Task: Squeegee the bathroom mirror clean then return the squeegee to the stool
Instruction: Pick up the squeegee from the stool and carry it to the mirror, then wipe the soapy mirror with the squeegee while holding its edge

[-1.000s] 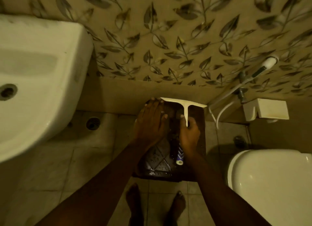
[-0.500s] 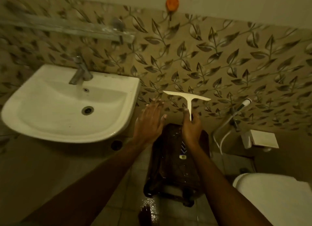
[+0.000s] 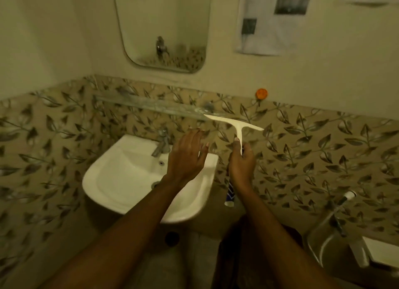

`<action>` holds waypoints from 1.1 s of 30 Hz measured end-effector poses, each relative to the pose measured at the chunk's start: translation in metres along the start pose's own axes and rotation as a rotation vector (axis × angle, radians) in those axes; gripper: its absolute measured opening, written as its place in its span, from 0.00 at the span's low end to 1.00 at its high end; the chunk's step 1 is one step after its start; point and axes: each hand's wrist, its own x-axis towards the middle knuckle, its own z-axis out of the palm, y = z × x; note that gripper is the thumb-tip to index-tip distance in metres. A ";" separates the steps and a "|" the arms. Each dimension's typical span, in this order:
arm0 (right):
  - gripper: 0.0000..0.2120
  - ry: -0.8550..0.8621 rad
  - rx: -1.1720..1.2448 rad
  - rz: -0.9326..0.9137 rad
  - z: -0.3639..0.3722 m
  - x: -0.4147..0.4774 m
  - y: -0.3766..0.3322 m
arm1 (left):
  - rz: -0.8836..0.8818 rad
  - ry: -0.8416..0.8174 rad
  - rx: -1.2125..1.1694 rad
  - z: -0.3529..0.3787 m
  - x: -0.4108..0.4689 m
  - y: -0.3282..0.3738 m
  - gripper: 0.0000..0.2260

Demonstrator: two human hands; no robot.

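Note:
My right hand grips the handle of a white T-shaped squeegee, blade up and level, held in front of the leaf-patterned wall tiles. The handle's blue-and-white end sticks out below my wrist. My left hand hovers open beside it, over the basin's right edge, holding nothing. The mirror hangs on the wall above the basin, well above both hands. The dark stool is at the bottom, mostly hidden behind my right forearm.
A white wash basin with a tap juts out at centre left. A glass shelf runs along the wall above it. A hand sprayer and a white fixture are at lower right. A paper sheet hangs right of the mirror.
My view has tilted up from the stool to the basin and mirror. My right hand has lifted the squeegee off the stool and raised it, with my left hand rising alongside.

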 end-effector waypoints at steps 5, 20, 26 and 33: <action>0.18 0.030 0.012 -0.109 0.075 0.013 -0.037 | 0.078 0.097 0.026 -0.043 0.057 -0.071 0.14; 0.15 0.134 -0.114 -0.474 0.223 0.117 -0.161 | 0.056 0.312 0.059 -0.115 0.259 -0.186 0.14; 0.14 0.168 -0.132 -0.590 0.246 0.175 -0.200 | 0.042 0.312 0.063 -0.124 0.330 -0.211 0.18; 0.13 0.218 -0.133 -0.794 0.263 0.237 -0.271 | 0.079 0.328 0.062 -0.156 0.410 -0.245 0.21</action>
